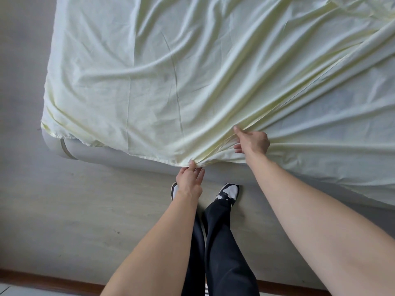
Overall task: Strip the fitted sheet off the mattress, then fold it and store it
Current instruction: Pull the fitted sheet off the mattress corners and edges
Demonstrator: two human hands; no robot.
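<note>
Pale yellow-green cotton, the fitted sheet, lies loose and rumpled over the mattress, its near-left corner already off so the grey padded edge shows. I see my left hand pinching the hem at the near edge, thumb against fingertips. My right hand grips a gathered bunch of folds just beyond it. My shoes stand on the floor against the bed.
</note>
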